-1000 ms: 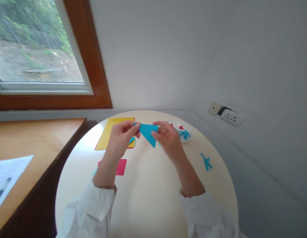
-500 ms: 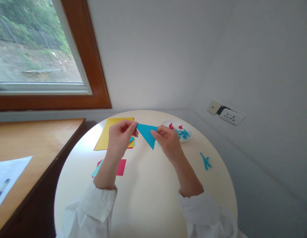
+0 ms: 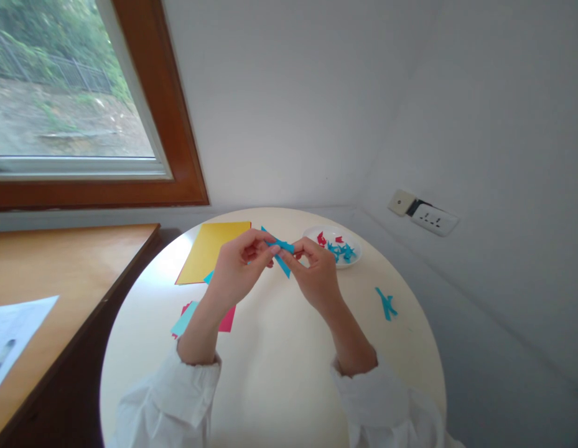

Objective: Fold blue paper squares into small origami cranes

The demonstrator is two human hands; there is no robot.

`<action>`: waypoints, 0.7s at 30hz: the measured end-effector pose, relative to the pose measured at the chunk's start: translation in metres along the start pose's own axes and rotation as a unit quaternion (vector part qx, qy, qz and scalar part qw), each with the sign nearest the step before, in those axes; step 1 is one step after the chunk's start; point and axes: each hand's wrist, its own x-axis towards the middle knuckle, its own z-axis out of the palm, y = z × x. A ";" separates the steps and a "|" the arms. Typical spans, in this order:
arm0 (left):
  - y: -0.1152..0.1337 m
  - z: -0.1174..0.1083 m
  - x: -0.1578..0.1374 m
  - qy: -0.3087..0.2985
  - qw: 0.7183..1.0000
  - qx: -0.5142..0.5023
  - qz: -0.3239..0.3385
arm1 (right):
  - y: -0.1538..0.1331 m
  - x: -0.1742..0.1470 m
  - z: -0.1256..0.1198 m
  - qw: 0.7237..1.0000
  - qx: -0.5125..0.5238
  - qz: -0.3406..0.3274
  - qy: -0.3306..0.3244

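Left hand [image 3: 239, 261]: shifted since half a second ago toward the right hand [image 3: 316, 272], narrowing the gap between them.
Blue paper [image 3: 287, 246]: stretched out as a flat triangle in that earlier frame, now bent into a narrow shape; held in the air between the two hands, above the table, with one point rising past the left fingers and another hanging below the thumbs.
Left grip: thumb and forefinger pinched on the paper's left part, the other fingers curled beneath.
Right grip: thumb and fingers pinched on the paper's right end; the two thumb tips lie very near each other, and whether they touch I cannot tell.
White plate [image 3: 354, 242]: just beyond the right hand, bearing small red pieces [image 3: 321, 239] and small blue pieces [image 3: 347, 252].
Yellow sheet [image 3: 200, 252]: on the far left of the table, partly behind the left hand, with a blue corner [image 3: 208, 277] showing at its near edge.
Under the left forearm: pink paper [image 3: 228, 320] and pale blue paper [image 3: 184, 318], partly covered from view.
Right of the right forearm: blue strips [image 3: 386, 304], lying crossed on the round table [image 3: 279, 373].
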 end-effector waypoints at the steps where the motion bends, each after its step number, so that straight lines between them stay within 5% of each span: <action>1: 0.000 -0.001 0.000 -0.003 1.000 0.001 0.003 | 0.000 0.000 0.000 1.000 0.010 0.004 -0.005; 9: 0.001 -0.007 0.000 0.005 1.000 0.025 0.016 | -0.001 0.000 -0.001 0.997 0.061 0.028 -0.047; 21: 0.003 -0.014 -0.001 -0.014 1.000 0.011 -0.003 | 0.006 0.004 -0.006 0.987 0.146 0.063 -0.021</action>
